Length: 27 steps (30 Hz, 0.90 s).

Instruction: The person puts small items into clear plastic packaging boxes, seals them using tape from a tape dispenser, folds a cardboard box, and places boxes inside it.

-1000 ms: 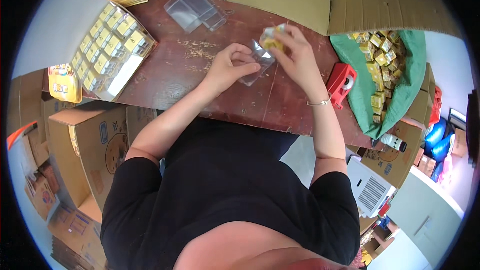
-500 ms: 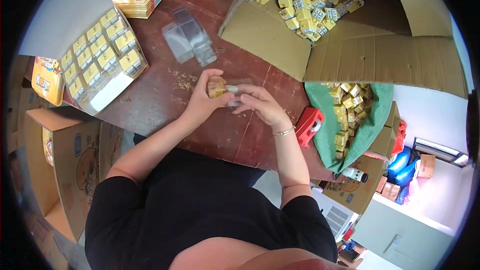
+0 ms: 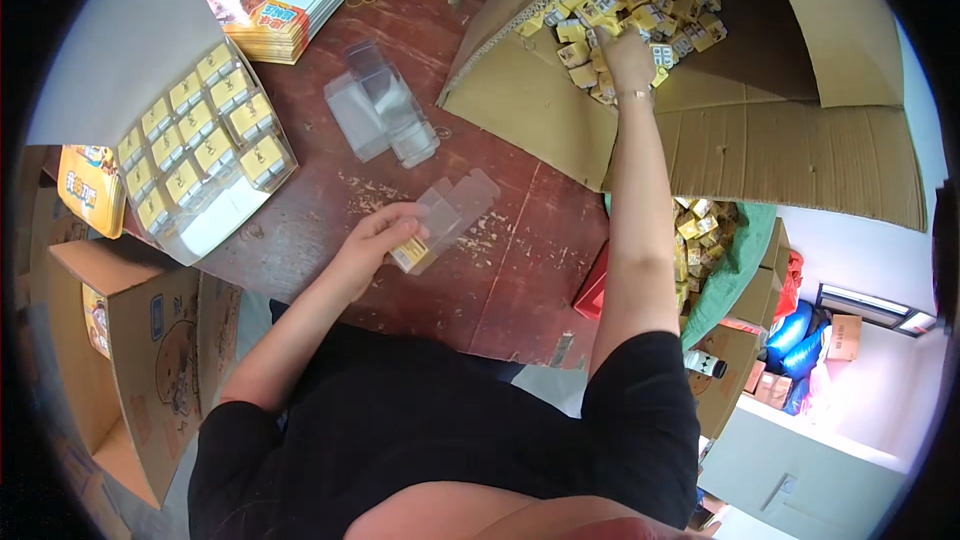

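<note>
Here, the moment read line by line:

Left hand: the left hand [image 3: 375, 240] was curled around the near end of a clear plastic sleeve [image 3: 452, 215], fingers pinching it just above the surface.
Clear plastic sleeve: it lay tilted, its far end pointing to the right and away, with one small yellow packet [image 3: 410, 254] showing inside at the end by the fingers.
Right hand: the right hand [image 3: 628, 58] was stretched far out into the large cardboard box [image 3: 760, 140], fingers bent down into the heap; whether they had closed on a packet could not be told.
Heap of packets: many small yellow packets [image 3: 640, 10] lay loose in the far part of that box, around and under the right hand.
Surface: a worn reddish-brown surface [image 3: 520, 260] carried the sleeve, well apart from the box's heap.
Empty sleeves: a small pile of clear plastic sleeves [image 3: 380, 115] lay farther off, to the left of the box.
Tray at left: a white tray [image 3: 200, 140] held rows of filled yellow packs, at the left edge of the surface.
Printed sheets: a stack of flat printed cards [image 3: 285, 5] lay at the far left.
Green sack: a green sack [image 3: 745, 250] with more yellow packets stood to the right, below the surface.
Brown carton: an open brown carton [image 3: 150, 360] stood near left, beside the person.
</note>
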Motion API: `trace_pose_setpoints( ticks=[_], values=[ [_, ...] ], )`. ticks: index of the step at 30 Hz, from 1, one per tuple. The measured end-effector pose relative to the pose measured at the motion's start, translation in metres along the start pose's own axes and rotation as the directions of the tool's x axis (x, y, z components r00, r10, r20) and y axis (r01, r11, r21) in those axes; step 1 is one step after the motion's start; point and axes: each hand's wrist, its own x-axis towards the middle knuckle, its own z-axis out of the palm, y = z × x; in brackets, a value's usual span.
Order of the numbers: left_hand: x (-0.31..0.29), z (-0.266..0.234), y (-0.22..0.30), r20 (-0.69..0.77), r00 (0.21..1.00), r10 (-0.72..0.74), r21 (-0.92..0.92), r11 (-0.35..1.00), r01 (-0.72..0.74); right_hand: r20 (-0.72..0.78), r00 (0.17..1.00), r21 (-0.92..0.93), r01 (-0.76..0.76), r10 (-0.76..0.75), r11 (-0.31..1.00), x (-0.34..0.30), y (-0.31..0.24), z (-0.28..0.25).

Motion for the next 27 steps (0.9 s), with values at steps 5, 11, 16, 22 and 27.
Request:
trace_pose_setpoints(
  ticks=[5,11,16,22,27],
  values=[
    [-0.005,0.014,0.008,0.008,1.0,0.004,0.007,1.0,-0.004,-0.027,0.997,-0.151,-0.074,0.071,0.986,0.018,-0.016,0.032],
    [-0.006,0.012,0.022,0.123,0.989,-0.086,-0.135,0.986,0.102,-0.036,0.974,0.032,0.226,-0.225,0.974,-0.022,-0.021,0.009],
    [0.022,-0.005,0.016,0.251,0.957,-0.142,-0.08,0.983,0.167,-0.039,0.768,0.521,0.562,-0.64,0.643,-0.117,-0.021,-0.012],
    [0.036,-0.003,0.013,0.146,0.989,0.006,0.401,0.914,-0.065,0.1,0.707,0.663,0.477,-0.7,0.577,-0.219,-0.028,-0.055],
    [0.017,0.005,0.007,0.132,0.991,-0.035,0.592,0.805,-0.051,0.155,0.659,0.66,0.485,-0.736,0.573,-0.262,-0.004,-0.041]
  ],
)
